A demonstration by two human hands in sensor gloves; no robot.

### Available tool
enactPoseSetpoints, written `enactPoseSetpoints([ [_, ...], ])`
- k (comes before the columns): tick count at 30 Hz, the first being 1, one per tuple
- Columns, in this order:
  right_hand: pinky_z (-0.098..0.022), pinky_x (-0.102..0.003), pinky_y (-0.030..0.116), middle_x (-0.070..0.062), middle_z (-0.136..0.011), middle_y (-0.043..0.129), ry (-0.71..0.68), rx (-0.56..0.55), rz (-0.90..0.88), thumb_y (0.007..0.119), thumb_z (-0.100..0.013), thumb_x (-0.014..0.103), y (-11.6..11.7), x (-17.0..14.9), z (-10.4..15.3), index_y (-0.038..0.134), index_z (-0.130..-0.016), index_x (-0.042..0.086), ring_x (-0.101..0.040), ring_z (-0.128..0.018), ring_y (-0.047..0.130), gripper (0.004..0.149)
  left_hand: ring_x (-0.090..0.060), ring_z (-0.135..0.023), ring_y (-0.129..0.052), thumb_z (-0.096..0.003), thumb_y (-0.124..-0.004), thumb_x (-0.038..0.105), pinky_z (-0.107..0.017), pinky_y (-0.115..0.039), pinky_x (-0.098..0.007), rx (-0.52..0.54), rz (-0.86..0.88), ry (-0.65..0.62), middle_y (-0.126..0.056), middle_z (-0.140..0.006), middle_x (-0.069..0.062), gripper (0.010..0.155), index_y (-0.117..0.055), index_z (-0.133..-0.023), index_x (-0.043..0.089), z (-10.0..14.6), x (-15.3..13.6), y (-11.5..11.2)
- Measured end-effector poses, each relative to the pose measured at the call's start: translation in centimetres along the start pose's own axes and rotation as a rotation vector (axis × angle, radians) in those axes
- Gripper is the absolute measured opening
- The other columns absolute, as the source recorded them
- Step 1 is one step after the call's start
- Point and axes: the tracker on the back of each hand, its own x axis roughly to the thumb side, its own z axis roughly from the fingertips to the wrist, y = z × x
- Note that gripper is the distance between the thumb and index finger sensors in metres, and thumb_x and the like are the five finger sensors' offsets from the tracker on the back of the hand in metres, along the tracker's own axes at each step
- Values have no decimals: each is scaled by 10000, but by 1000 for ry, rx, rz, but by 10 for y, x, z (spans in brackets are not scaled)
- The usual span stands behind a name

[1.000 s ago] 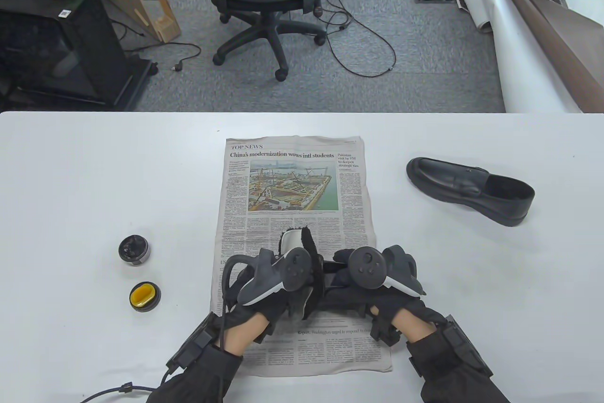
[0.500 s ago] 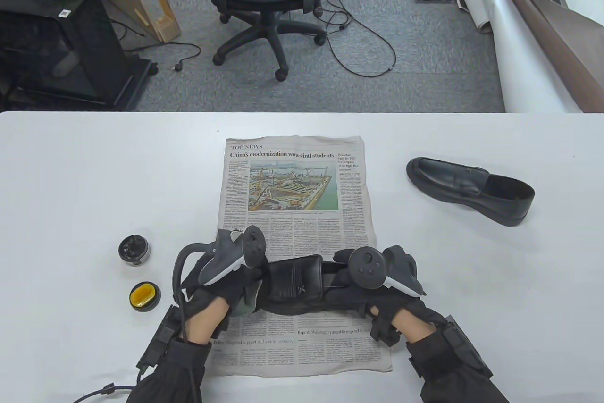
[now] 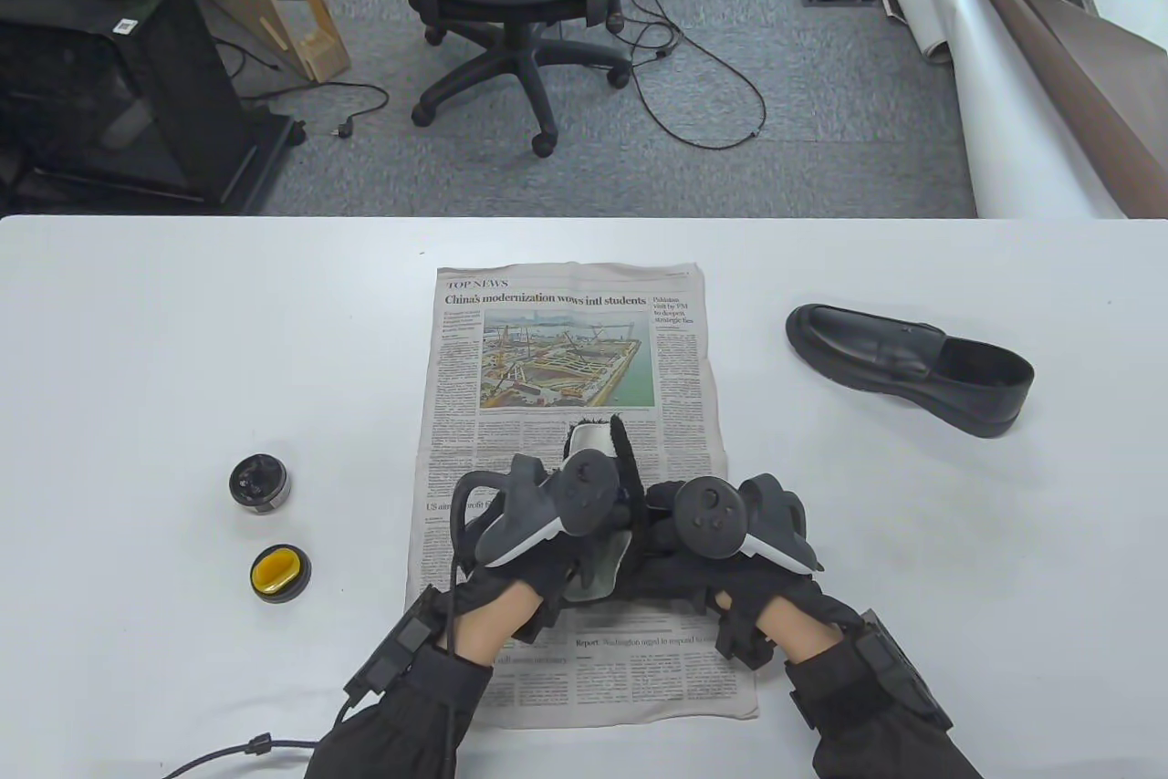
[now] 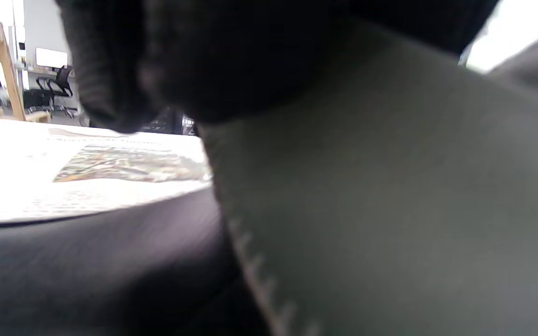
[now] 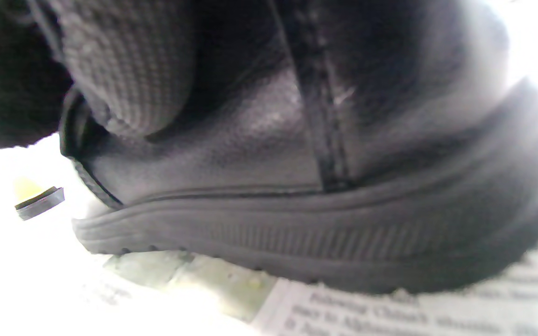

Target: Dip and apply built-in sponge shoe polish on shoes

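Grey-white cloth [image 3: 598, 565], fringed black, rubs the black leather shoe [image 5: 325, 186]: left hand [image 3: 520, 578] apparently grips it, right hand [image 3: 721, 578] grips the heel. Buffing step; next, redipping needs the yellow sponge lid [image 3: 279, 572].

Shoe being worked [image 5: 297, 154]: black leather, ribbed dark sole, lying on the newspaper at lower centre of the table view, mostly hidden there under both gloves; right wrist view shows the sole resting on newsprint, a vertical seam up the side.

Polishing cloth [image 3: 598, 574]: grey-white with a black fuzzy face, draped over that shoe, one end sticking up at centre frame.

Second shoe [image 3: 908, 367]: black loafer, upright on its sole, right of centre on bare table, toe toward upper left, well apart from the paper.

Polish tin [image 3: 260, 482]: round, open, black contents, left side.

Sponge lid [image 3: 280, 573]: round, black rim, yellow sponge facing up, just below the tin.
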Motion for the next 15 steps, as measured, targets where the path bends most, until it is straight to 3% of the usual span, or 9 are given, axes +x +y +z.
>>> enactPoseSetpoints([
  [2, -673, -565, 689, 24, -995, 650, -2, 3, 1, 869, -293, 589, 0, 0, 0, 984, -615, 311, -326, -861, 752, 440, -43, -128, -995, -400, -881, 493, -427, -924, -388, -29, 72, 9, -1025, -477, 75, 572, -776, -916, 269, -1, -5, -3],
  [9, -672, -567, 689, 21, -996, 650, -4, 9, 1, 869, -293, 589, 0, 0, -1, 985, -615, 310, -328, -860, 751, 441, -51, -123, -995, -412, -878, 483, -424, -924, -391, -148, 83, 50, -1030, -475, 65, 556, -788, -914, 260, -4, -31, -4],
  [15, -672, -568, 688, 23, -994, 651, -3, 9, 2, 869, -294, 588, 0, 0, -1, 985, -615, 309, -329, -860, 752, 441, -50, -132, -998, -414, -880, 486, -433, -921, -391, -284, -66, 136, -1028, -483, 69, 552, -789, -913, 269, -3, -59, -5],
])
